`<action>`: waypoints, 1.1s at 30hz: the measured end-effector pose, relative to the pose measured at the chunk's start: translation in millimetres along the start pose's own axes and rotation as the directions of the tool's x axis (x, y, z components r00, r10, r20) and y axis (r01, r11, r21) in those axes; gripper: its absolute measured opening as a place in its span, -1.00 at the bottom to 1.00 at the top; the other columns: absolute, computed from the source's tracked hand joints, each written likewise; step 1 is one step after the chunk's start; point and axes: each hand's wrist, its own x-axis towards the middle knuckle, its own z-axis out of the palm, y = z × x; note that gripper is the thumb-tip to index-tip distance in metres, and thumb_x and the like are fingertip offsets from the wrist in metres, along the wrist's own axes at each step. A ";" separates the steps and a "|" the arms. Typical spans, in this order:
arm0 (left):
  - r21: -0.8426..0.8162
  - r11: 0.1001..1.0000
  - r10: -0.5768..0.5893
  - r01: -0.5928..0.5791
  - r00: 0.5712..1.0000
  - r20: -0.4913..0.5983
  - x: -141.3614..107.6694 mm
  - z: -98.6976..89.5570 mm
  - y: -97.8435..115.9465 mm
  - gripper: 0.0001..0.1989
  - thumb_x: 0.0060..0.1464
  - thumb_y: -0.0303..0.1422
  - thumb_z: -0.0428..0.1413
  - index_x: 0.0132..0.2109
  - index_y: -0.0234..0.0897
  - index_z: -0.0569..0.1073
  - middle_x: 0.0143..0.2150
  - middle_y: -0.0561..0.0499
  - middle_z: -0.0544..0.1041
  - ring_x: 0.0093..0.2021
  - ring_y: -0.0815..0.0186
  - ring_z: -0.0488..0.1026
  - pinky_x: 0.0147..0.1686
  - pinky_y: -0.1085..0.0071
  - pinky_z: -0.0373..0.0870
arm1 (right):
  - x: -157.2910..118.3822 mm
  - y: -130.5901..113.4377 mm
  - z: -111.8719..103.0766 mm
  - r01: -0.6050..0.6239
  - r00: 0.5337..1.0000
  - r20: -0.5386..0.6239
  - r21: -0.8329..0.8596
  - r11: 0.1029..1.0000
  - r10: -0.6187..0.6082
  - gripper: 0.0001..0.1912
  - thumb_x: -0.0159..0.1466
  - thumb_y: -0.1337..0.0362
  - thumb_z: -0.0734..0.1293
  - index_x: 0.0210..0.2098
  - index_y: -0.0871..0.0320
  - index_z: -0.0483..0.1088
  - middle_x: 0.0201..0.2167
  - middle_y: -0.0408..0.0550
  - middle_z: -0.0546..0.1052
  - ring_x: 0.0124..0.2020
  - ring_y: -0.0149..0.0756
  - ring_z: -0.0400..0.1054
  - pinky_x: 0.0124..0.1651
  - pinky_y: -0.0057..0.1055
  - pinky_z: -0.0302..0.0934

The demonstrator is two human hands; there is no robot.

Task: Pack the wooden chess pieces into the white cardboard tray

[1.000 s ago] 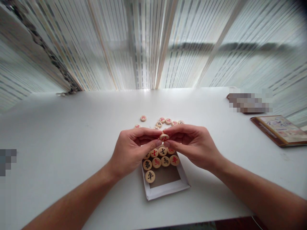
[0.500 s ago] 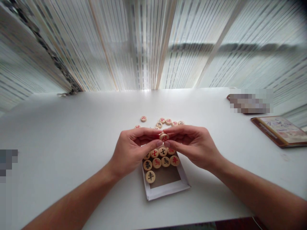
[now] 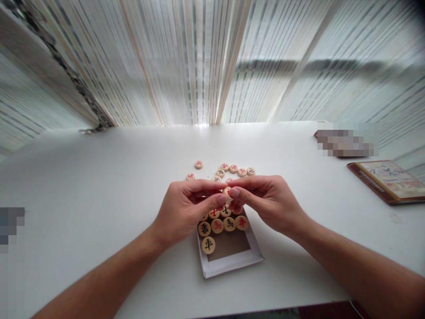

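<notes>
Between the fingertips of my left hand (image 3: 186,206) and my right hand (image 3: 265,199) is a round wooden Chinese chess piece (image 3: 227,193) with a red character. Both hands are closed in a pinch on it, above the far part of a shallow white box (image 3: 232,263). Rows of pieces with red and black characters lie face up in the box, among them a black-marked piece (image 3: 208,245) alone in the nearest row. Brown bottom shows to its right. My hands hide the box's far end.
Several loose pieces lie on the white table (image 3: 99,186) beyond my hands, including a red-marked piece (image 3: 198,164) and a black-marked piece (image 3: 251,171). A brown-edged printed box or booklet (image 3: 392,179) lies at the right. A striped curtain (image 3: 186,62) hangs behind the table.
The held piece has turned between my fingertips, and its face shows less fully. My right thumb has shifted onto it. The box and its pieces stay where they were.
</notes>
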 end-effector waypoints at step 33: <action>0.264 0.934 0.225 -0.240 0.971 0.083 -8.2 1.7 -6.4 -0.61 0.13 -0.58 0.36 0.12 -0.41 0.66 -0.30 -0.04 0.75 -0.35 0.34 0.72 -0.32 0.55 0.70 | -2.0 -6.6 0.0 -0.191 0.959 0.214 0.003 0.982 0.186 -0.52 0.34 -0.02 0.53 -0.52 0.21 0.50 -0.63 -0.14 0.46 -0.58 -0.41 0.33 -0.46 -0.44 0.20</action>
